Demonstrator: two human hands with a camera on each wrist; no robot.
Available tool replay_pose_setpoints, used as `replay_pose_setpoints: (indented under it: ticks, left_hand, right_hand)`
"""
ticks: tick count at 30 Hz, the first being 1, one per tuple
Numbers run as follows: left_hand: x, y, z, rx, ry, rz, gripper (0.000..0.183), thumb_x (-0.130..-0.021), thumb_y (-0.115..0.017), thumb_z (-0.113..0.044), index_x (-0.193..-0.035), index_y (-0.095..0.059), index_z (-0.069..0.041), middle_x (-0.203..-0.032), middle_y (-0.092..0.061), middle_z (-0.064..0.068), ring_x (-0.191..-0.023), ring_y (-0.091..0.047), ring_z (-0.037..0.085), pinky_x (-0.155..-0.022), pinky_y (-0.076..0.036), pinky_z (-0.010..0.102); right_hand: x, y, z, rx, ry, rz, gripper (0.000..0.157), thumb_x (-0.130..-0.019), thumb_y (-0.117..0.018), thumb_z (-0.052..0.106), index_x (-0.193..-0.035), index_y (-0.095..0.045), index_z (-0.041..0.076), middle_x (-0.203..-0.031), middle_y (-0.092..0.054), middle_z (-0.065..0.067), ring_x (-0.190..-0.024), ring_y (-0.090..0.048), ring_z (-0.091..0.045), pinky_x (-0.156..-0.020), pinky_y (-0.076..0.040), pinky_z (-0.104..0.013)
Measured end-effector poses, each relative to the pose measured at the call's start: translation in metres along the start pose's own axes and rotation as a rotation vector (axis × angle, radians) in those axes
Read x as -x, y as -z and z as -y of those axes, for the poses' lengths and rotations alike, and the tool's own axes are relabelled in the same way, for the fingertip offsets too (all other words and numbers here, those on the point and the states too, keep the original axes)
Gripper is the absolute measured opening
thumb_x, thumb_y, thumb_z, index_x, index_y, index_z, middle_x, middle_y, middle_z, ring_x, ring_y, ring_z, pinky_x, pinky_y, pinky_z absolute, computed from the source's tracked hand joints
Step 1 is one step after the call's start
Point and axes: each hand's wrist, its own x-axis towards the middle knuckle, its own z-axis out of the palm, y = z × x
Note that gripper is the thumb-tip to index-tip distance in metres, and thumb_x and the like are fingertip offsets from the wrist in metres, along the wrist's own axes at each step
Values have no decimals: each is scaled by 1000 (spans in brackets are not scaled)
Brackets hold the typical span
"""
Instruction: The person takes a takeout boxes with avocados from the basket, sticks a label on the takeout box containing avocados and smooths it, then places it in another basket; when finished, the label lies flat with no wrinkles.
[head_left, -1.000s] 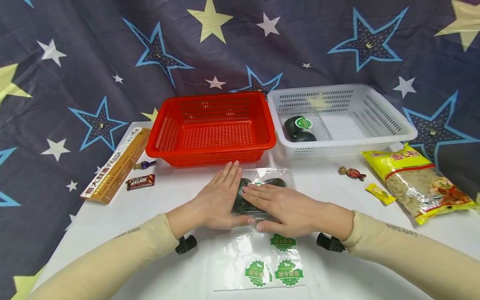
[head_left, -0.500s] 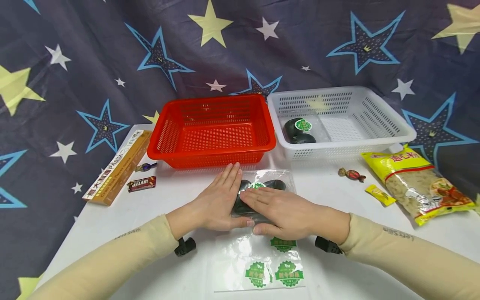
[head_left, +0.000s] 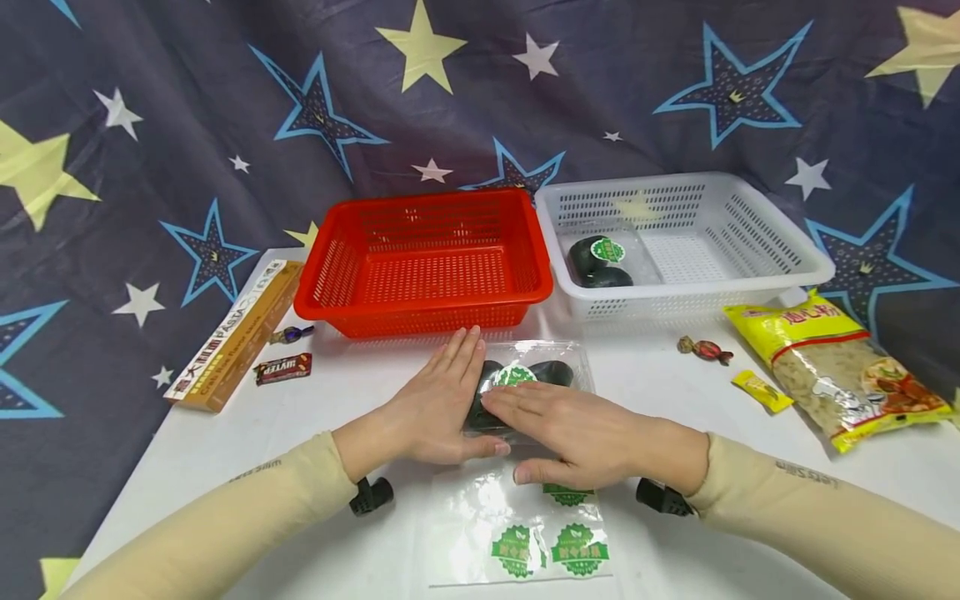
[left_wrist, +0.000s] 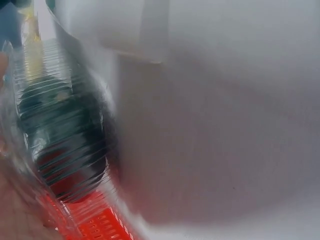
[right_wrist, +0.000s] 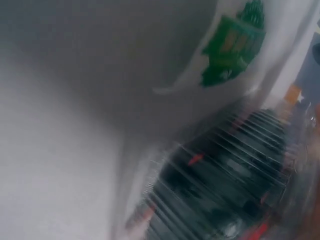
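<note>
A clear plastic clamshell box (head_left: 532, 352) holding dark green, smooth, rounded produce (head_left: 553, 372) lies on the white table. A round green sticker (head_left: 514, 376) shows on its lid. My left hand (head_left: 431, 412) rests against the box's left side, fingers straight and pointing away. My right hand (head_left: 573, 427) lies over the lid's near part, fingers stretched leftward over the lid, just below the sticker. Its palm hides much of the contents. Toward me lies a clear sheet of green stickers (head_left: 512, 546). In both wrist views the ribbed box wall (left_wrist: 65, 135) is close and blurred.
Behind stand a red basket (head_left: 420, 312) and a white basket (head_left: 697, 287), which holds another stickered box (head_left: 641, 242). To the left lie a pasta box (head_left: 232, 337) and wrapped sweets (head_left: 283, 368). On the right are a pasta bag (head_left: 840, 367) and two more sweets (head_left: 761, 390).
My right hand has shifted slightly toward me, its thumb dropping lower over the sticker sheet. More of the lid's green sticker is uncovered. The left hand stays in place on the box.
</note>
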Motion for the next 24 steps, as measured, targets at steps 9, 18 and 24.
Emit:
replay_pose_setpoints:
  ticks: [9, 18, 24]
  left_hand:
    - [0, 2, 0, -11, 9, -4, 116, -79, -34, -82, -150, -5, 5, -157, 10, 18, -145, 5, 33, -116, -7, 41]
    - [-2, 3, -2, -48, 21, -14, 116, -78, -38, -82, -150, -11, 5, -157, 3, 20, -145, -1, 34, -116, -9, 43]
    - [-2, 5, -4, -56, 41, -1, 117, -77, -39, -82, -150, -11, 4, -158, -1, 20, -145, -1, 33, -116, -9, 43]
  right_hand:
    - [-11, 4, -6, 197, -191, 91, 80, -97, -31, 60, -146, -33, -3, -149, -36, -15, -137, -35, -27, -112, -27, -42]
    - [6, 5, -4, 285, -236, 79, 82, -96, -31, 62, -143, -37, -4, -146, -40, -18, -135, -38, -30, -111, -28, -43]
    - [17, 5, 1, 327, -199, 17, 82, -94, -39, 62, -140, -41, -7, -143, -44, -20, -132, -41, -34, -110, -29, -45]
